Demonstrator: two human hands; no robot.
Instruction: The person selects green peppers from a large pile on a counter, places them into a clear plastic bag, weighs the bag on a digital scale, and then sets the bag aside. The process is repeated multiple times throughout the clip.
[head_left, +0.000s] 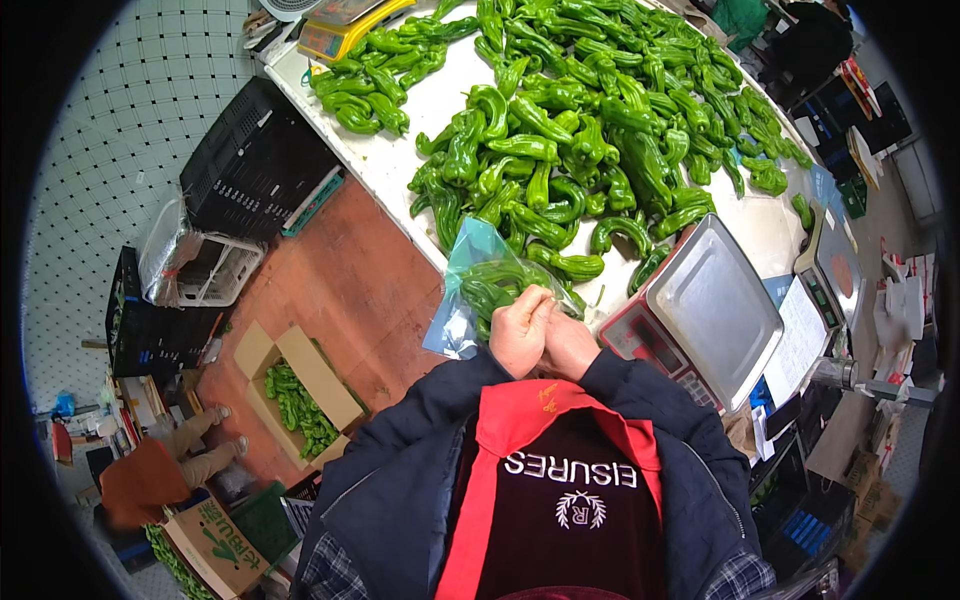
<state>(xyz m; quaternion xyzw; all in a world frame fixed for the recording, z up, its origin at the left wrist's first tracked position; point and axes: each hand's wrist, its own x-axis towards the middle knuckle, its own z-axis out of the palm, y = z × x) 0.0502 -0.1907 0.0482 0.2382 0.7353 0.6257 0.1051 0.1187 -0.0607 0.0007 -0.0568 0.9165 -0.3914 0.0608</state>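
Observation:
A clear plastic bag (450, 304) with a bluish tint holds several green peppers. It lies at the near edge of the white table (390, 161), just left of my hands. My left hand (517, 334) and my right hand (570, 345) are pressed together, both closed on the gathered end of the bag. The fingers hide the exact grip. Directly beyond the bag spreads a large heap of wrinkled green peppers (592, 142). To the right of my right hand stands a red weighing scale (712, 300) with a bare metal pan.
A yellow scale (330, 34) stands at the far left corner, a second scale (832, 262) at the right. Papers (799, 337) lie between the right-hand scales. On the floor are black crates (255, 150) and an open carton of peppers (300, 397). Another person (150, 480) is at lower left.

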